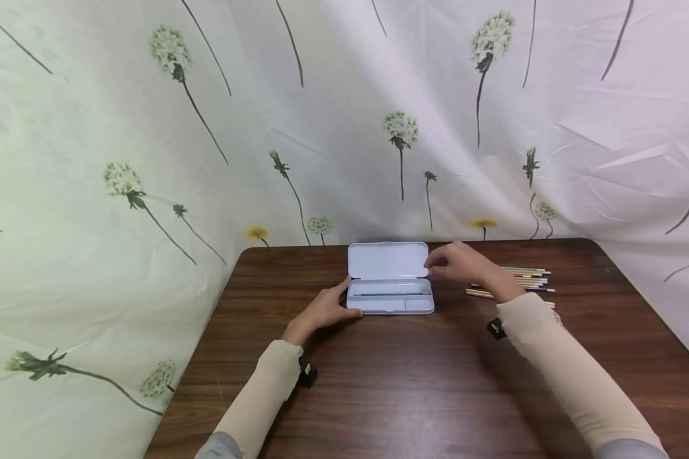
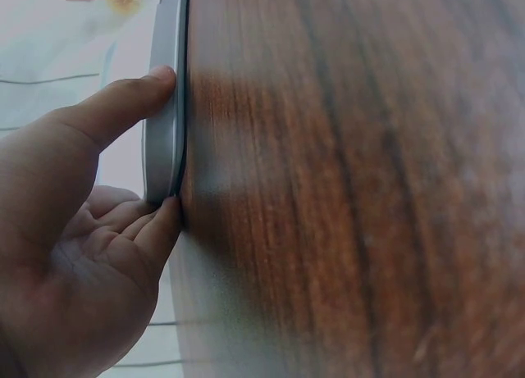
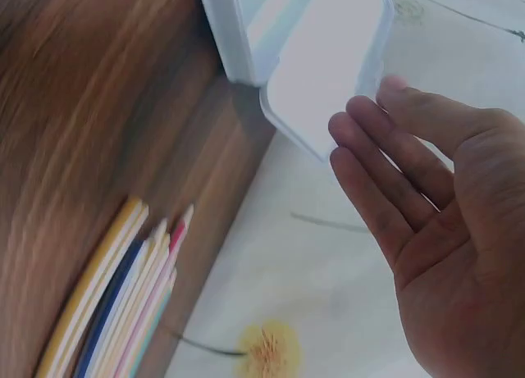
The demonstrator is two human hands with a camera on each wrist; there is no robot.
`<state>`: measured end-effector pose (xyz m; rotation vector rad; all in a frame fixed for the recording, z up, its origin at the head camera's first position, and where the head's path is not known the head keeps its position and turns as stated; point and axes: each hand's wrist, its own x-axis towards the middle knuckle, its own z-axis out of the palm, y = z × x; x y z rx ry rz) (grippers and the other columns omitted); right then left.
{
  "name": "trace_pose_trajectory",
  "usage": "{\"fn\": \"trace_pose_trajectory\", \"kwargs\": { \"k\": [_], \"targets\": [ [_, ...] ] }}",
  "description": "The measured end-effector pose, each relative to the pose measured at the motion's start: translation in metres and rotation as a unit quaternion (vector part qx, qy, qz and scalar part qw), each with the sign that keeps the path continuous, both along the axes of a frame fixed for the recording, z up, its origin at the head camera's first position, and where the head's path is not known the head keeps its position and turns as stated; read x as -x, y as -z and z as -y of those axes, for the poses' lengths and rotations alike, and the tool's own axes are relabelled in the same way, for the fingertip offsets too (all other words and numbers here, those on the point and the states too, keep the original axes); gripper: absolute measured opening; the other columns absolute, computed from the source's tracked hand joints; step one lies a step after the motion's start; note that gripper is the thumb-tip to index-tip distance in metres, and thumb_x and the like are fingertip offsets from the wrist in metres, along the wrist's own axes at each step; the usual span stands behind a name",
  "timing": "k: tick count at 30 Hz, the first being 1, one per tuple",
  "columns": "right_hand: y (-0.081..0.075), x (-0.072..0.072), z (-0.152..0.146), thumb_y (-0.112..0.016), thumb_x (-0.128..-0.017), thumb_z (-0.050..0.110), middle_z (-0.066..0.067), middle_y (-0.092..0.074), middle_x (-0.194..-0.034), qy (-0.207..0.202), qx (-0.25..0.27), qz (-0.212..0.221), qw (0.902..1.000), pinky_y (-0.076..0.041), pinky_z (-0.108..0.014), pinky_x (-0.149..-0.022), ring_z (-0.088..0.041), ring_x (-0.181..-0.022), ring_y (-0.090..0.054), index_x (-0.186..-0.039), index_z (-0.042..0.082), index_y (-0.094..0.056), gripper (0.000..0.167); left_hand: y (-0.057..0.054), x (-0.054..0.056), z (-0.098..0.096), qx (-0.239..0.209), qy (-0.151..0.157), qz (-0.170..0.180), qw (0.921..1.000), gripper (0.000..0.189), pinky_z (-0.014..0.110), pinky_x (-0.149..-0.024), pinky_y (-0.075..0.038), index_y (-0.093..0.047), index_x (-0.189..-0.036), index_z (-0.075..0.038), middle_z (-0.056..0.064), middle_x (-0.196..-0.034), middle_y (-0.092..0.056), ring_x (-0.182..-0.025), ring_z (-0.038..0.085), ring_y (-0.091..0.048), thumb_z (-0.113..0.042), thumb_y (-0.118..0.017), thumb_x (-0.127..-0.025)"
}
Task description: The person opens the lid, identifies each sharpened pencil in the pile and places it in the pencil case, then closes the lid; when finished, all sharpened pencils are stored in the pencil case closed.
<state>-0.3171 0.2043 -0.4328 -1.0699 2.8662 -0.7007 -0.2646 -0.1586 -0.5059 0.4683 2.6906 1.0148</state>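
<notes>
The left hand (image 1: 324, 308) grips the left end of a white pencil case (image 1: 385, 312), its thumb extended along the front wall and its other fingers around at the end, by the tabletop. The right hand (image 1: 460, 261) is at the right edge of the case's raised lid (image 1: 387, 260); its fingers are loosely extended, with a small gap between thumb and forefinger in the right wrist view. The fingertips overlap the lid's edge there, but whether they touch it cannot be told.

The case stands open near the far edge of a dark wood-grain table (image 1: 390, 389), between the hands. A single pencil (image 1: 390, 294) lies lengthwise in its long rear compartment; a divider splits the front part in two. Right of the case, partly beneath the right forearm, lies a loose group of coloured pencils (image 3: 123, 300).
</notes>
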Motion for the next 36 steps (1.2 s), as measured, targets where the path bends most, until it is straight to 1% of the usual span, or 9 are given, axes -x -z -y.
{"fn": "trace_pose_trajectory", "kwargs": {
  "k": [3,6,8,14,21,27,30,34,36],
  "targets": [
    [-0.006,-0.002,-0.013,-0.078,-0.096,0.008,0.000,-0.082,-0.100,0.007,0.002,-0.014,0.9999,-0.058,-0.039,-0.078,-0.013,-0.083,-0.070,-0.104,0.011,-0.084,0.011,-0.001,0.000,0.000,0.003,-0.001,0.000,1.0000,0.099,0.049,-0.126,-0.037,-0.022,-0.171,-0.011,0.014,-0.174,-0.032,-0.159,0.030,-0.037,-0.039,-0.081,-0.097],
    [-0.012,-0.005,-0.028,-0.079,-0.096,0.008,0.000,-0.082,-0.101,0.012,0.006,-0.025,0.9996,-0.059,-0.042,-0.079,-0.015,-0.086,-0.073,-0.104,0.013,-0.084,0.011,-0.002,0.000,0.000,0.009,-0.002,0.001,1.0000,0.099,0.049,-0.126,-0.037,-0.023,-0.171,-0.011,0.014,-0.174,-0.032,-0.159,0.030,-0.037,-0.040,-0.080,-0.096],
    [-0.015,-0.008,-0.038,-0.079,-0.096,0.008,-0.001,-0.082,-0.101,0.020,0.007,-0.030,0.9993,-0.060,-0.043,-0.080,-0.017,-0.089,-0.075,-0.105,0.013,-0.084,0.012,-0.002,-0.001,0.000,0.009,-0.004,0.001,0.9999,0.099,0.049,-0.126,-0.037,-0.023,-0.171,-0.011,0.014,-0.173,-0.033,-0.158,0.031,-0.037,-0.040,-0.081,-0.096],
    [-0.021,-0.016,-0.068,-0.078,-0.095,0.004,-0.002,-0.082,-0.100,0.039,-0.003,-0.042,0.9983,-0.059,-0.043,-0.077,-0.019,-0.088,-0.075,-0.107,0.009,-0.084,0.014,-0.001,0.000,0.000,0.010,-0.004,-0.001,0.9999,0.099,0.049,-0.125,-0.038,-0.023,-0.171,-0.012,0.015,-0.172,-0.035,-0.158,0.031,-0.039,-0.040,-0.081,-0.096],
    [-0.022,-0.026,-0.102,-0.076,-0.097,0.005,-0.004,-0.082,-0.102,0.080,-0.004,-0.026,0.9964,-0.060,-0.046,-0.079,-0.023,-0.090,-0.076,-0.108,0.010,-0.084,0.014,-0.002,-0.001,0.000,0.012,-0.003,-0.002,0.9999,0.099,0.050,-0.126,-0.037,-0.023,-0.171,-0.011,0.015,-0.173,-0.034,-0.158,0.031,-0.039,-0.040,-0.081,-0.096],
    [-0.017,-0.028,-0.126,-0.074,-0.098,0.004,-0.007,-0.082,-0.103,0.115,-0.019,-0.009,0.9931,-0.058,-0.046,-0.078,-0.023,-0.089,-0.075,-0.109,0.008,-0.083,0.015,-0.002,-0.002,0.000,0.003,-0.001,-0.003,1.0000,0.098,0.050,-0.125,-0.038,-0.023,-0.171,-0.012,0.015,-0.173,-0.034,-0.158,0.031,-0.039,-0.039,-0.081,-0.097],
    [-0.009,-0.027,-0.136,-0.073,-0.098,0.003,-0.009,-0.082,-0.103,0.129,-0.025,0.000,0.9913,-0.058,-0.044,-0.076,-0.022,-0.088,-0.075,-0.109,0.007,-0.083,0.015,-0.003,-0.002,0.001,-0.002,-0.003,-0.002,1.0000,0.099,0.049,-0.126,-0.038,-0.023,-0.171,-0.012,0.014,-0.173,-0.033,-0.158,0.030,-0.038,-0.039,-0.081,-0.096],
    [0.003,-0.025,-0.148,-0.071,-0.098,0.001,-0.010,-0.081,-0.099,0.147,-0.028,0.018,0.9886,-0.056,-0.040,-0.070,-0.020,-0.083,-0.073,-0.106,0.004,-0.082,0.014,-0.003,-0.001,0.000,0.008,-0.004,-0.002,1.0000,0.099,0.049,-0.126,-0.038,-0.023,-0.171,-0.011,0.014,-0.173,-0.033,-0.158,0.031,-0.038,-0.040,-0.081,-0.096],
    [0.009,-0.023,-0.153,-0.071,-0.098,0.000,-0.010,-0.081,-0.097,0.152,-0.028,0.023,0.9877,-0.055,-0.040,-0.069,-0.020,-0.083,-0.072,-0.104,0.004,-0.082,0.013,-0.002,-0.001,0.000,0.011,-0.003,-0.003,0.9999,0.099,0.049,-0.126,-0.037,-0.023,-0.171,-0.010,0.014,-0.174,-0.033,-0.158,0.031,-0.038,-0.040,-0.081,-0.096]
  ]
}}
